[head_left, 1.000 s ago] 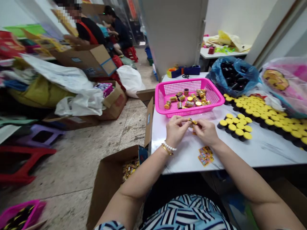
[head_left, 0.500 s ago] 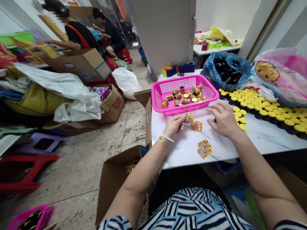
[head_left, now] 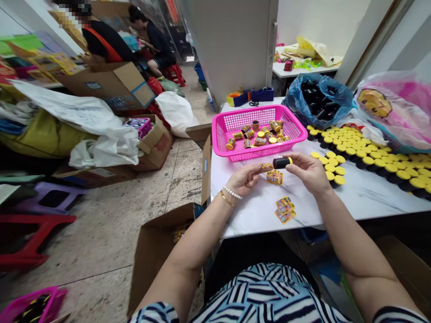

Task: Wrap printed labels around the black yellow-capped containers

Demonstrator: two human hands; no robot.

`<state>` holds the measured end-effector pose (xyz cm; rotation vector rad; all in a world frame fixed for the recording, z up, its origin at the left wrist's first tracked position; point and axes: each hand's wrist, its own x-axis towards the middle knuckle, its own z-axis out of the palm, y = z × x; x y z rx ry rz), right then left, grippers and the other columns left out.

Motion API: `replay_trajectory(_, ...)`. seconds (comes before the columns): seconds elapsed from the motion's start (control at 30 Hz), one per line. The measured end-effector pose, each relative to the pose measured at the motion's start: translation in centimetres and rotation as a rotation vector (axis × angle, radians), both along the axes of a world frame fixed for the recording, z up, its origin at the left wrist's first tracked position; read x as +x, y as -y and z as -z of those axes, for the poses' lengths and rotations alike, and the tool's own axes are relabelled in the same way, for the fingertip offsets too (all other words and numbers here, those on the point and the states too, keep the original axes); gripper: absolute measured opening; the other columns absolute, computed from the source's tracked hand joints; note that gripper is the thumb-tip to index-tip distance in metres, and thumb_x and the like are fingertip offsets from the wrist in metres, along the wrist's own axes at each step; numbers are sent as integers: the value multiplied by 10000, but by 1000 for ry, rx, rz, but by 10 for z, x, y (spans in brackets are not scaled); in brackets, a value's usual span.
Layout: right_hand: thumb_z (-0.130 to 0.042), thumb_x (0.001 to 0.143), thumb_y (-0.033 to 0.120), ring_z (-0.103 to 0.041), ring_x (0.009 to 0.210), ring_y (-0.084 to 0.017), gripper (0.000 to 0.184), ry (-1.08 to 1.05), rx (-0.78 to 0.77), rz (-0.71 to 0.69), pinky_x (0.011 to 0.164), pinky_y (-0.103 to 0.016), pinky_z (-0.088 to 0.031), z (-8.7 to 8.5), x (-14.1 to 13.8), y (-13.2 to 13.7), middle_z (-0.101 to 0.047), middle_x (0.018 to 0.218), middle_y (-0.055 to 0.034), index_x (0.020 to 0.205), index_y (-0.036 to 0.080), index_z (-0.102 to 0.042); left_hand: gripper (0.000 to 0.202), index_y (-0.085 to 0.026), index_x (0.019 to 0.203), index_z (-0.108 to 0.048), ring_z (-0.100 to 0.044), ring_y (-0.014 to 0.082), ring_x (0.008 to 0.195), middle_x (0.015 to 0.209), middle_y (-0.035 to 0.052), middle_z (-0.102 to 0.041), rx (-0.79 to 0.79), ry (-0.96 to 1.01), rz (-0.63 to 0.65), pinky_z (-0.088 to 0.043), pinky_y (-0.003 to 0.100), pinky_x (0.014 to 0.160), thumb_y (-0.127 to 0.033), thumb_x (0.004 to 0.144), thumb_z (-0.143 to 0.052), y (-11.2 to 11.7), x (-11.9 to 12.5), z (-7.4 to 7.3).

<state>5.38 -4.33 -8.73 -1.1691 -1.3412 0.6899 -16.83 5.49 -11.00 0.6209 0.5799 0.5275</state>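
Observation:
My right hand (head_left: pixel 308 172) grips a small black jar with a yellow lid (head_left: pixel 281 163), tilted on its side in the air over the table. Close by on the left, my left hand (head_left: pixel 245 179) pinches a printed yellow sticker (head_left: pixel 267 167) between thumb and fingers. Its printed face is tipped toward the jar, and the two look apart. Below lies a small stack of stickers (head_left: pixel 274 177) on the white table. A second pile of stickers (head_left: pixel 285 210) rests nearer the table's front edge.
Behind my hands stands a pink basket (head_left: pixel 220 142) with several labelled jars. Rows of yellow-lidded black jars (head_left: pixel 377 157) cover the right side. A blue bag of black jars (head_left: pixel 319 101) sits at the back. An open carton (head_left: pixel 158 242) is below left. Two people sit at far left.
My right hand has lifted a jar from beside the group of jars and brought it left, toward the sticker. My left hand stays nearly in place, with the sticker now tilted flatter.

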Motion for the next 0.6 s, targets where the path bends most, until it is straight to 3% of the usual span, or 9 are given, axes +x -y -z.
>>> replay_trajectory(0.1, -896, 783, 425, -770, 1039, -236, 383, -148, -41, -51, 1002, -434, -625, 1, -8, -6, -805, 1076, -40, 1113, 271, -777, 159, -52, 1009, -762, -432, -22, 380, 993, 150, -799, -34, -4, 6, -221, 80, 303, -112, 969, -620, 0, 2, -1)
replay_trajectory(0.23, -900, 779, 416, -765, 1068, -240, 417, -113, -43, -35, 1045, -452, -614, 7, -9, -10, -799, 1107, -45, 1145, 265, -769, 141, -58, 993, -735, -412, -16, 358, 850, 96, -762, -106, -17, -41, -200, 85, 294, -94, 985, -599, 0, 2, -7)
replay_trajectory(0.4, -839, 843, 386, -738, 1154, -251, 395, 148, 32, 63, 1130, -486, -560, 12, -9, -5, -778, 1201, -57, 1209, 269, -749, 57, -66, 970, -715, -418, -14, 367, 760, 38, -699, -155, 14, -85, -196, 87, 299, -96, 952, -671, -3, 1, -8)
replay_trajectory(0.6, -766, 879, 322, -768, 1047, -255, 310, 501, 99, 162, 1028, -483, -618, -3, -22, 1, -789, 1143, -62, 1178, 247, -730, 106, -63, 890, -686, -377, -19, 366, 768, 60, -713, -142, 32, -57, -170, 95, 304, -122, 971, -653, -5, 2, -3)
